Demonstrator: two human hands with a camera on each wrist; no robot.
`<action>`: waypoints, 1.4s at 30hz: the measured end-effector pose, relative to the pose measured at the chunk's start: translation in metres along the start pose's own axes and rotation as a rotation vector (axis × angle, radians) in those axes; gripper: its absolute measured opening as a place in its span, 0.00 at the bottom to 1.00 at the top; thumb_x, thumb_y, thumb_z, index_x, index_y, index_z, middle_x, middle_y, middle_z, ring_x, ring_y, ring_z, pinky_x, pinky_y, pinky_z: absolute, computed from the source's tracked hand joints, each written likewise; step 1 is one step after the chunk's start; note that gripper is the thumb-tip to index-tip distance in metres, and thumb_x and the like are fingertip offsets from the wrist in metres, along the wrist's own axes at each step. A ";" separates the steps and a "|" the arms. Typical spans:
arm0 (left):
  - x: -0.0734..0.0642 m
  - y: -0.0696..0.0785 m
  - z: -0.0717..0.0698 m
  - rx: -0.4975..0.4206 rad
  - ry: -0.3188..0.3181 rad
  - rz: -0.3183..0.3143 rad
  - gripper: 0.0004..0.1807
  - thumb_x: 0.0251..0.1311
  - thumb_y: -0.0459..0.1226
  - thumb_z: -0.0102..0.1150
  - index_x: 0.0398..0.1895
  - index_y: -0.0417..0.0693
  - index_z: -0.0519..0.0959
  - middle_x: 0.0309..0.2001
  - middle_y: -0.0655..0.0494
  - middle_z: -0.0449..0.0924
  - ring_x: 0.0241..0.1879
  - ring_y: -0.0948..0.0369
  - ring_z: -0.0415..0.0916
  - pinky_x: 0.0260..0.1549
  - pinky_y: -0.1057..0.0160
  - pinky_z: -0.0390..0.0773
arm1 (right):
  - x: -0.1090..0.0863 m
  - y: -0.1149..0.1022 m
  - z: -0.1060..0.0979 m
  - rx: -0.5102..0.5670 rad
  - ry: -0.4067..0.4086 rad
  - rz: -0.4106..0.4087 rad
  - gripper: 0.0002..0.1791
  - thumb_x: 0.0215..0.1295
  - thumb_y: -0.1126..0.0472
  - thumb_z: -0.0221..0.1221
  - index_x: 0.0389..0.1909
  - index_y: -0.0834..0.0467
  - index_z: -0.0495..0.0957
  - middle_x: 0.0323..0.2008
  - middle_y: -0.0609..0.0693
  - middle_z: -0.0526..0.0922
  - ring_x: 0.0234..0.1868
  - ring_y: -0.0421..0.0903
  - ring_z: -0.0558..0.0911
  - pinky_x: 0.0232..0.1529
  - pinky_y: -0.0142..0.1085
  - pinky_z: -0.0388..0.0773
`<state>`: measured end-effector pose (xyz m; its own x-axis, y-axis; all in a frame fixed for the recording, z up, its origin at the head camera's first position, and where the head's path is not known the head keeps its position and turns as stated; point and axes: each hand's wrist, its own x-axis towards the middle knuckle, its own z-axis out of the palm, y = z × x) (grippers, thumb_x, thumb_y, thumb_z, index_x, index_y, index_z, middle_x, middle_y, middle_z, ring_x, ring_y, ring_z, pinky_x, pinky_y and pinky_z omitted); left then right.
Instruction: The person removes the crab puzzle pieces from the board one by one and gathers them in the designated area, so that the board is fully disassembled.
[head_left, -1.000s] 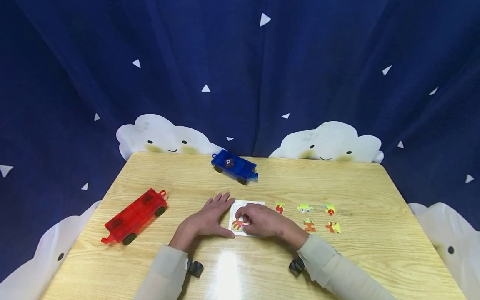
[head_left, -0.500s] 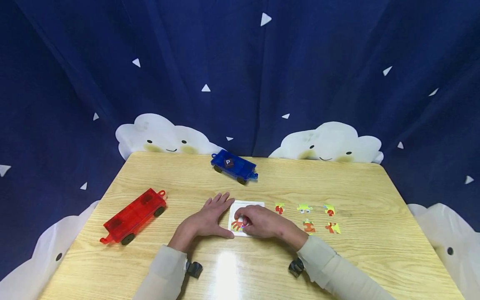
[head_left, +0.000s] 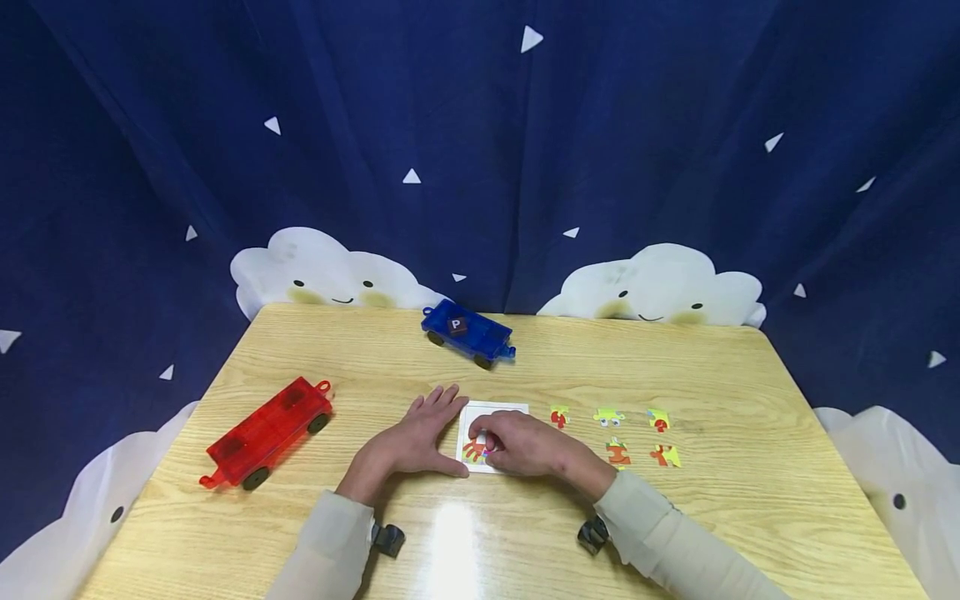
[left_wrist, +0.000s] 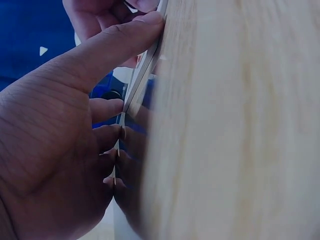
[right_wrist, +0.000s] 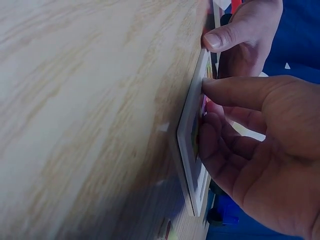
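A small white-framed puzzle board lies flat on the table between both hands. My left hand has its fingers spread, and its thumb and fingertips rest along the board's left edge. Over the board, my right hand has curled fingers. Its thumb and fingertips are down on a puzzle piece at the board's lower part, which they mostly cover. Just left of them shows a red-and-yellow puzzle piece inside the frame. How far the pieces are seated is hidden by the right hand.
Several loose puzzle pieces, one with eyes, lie in rows right of the board; the right forearm partly covers the nearest. A red toy wagon stands at the left. Behind the board is a blue toy wagon carrying a dark P tile.
Both hands stay almost in place at the board. The right hand's fingers shift only very slightly over the piece; the loose pieces and wagons are unmoved.
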<state>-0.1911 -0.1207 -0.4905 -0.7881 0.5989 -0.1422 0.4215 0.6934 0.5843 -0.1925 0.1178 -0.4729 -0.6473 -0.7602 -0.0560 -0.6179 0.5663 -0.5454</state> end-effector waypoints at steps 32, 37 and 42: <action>0.002 -0.007 0.005 -0.018 0.009 -0.003 0.63 0.51 0.62 0.74 0.83 0.46 0.52 0.83 0.46 0.40 0.81 0.48 0.31 0.76 0.45 0.35 | -0.003 -0.006 0.001 -0.020 0.104 -0.021 0.13 0.63 0.64 0.64 0.49 0.55 0.79 0.37 0.47 0.77 0.37 0.41 0.75 0.42 0.37 0.74; 0.000 -0.007 0.006 -0.028 0.010 0.001 0.64 0.51 0.63 0.74 0.83 0.46 0.52 0.83 0.46 0.40 0.81 0.47 0.31 0.75 0.44 0.35 | -0.001 -0.009 0.004 -0.020 0.194 -0.059 0.04 0.68 0.64 0.60 0.41 0.55 0.81 0.32 0.40 0.78 0.35 0.38 0.77 0.41 0.36 0.76; -0.001 -0.007 0.007 -0.038 0.011 0.004 0.63 0.51 0.62 0.74 0.83 0.45 0.52 0.83 0.46 0.40 0.81 0.47 0.31 0.75 0.43 0.34 | 0.003 -0.009 0.007 -0.004 0.238 -0.043 0.04 0.69 0.64 0.60 0.36 0.52 0.82 0.28 0.35 0.78 0.30 0.34 0.77 0.37 0.34 0.77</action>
<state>-0.1899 -0.1236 -0.4995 -0.7917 0.5967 -0.1313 0.4074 0.6757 0.6144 -0.1857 0.1080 -0.4743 -0.7066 -0.6878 0.1662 -0.6490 0.5363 -0.5396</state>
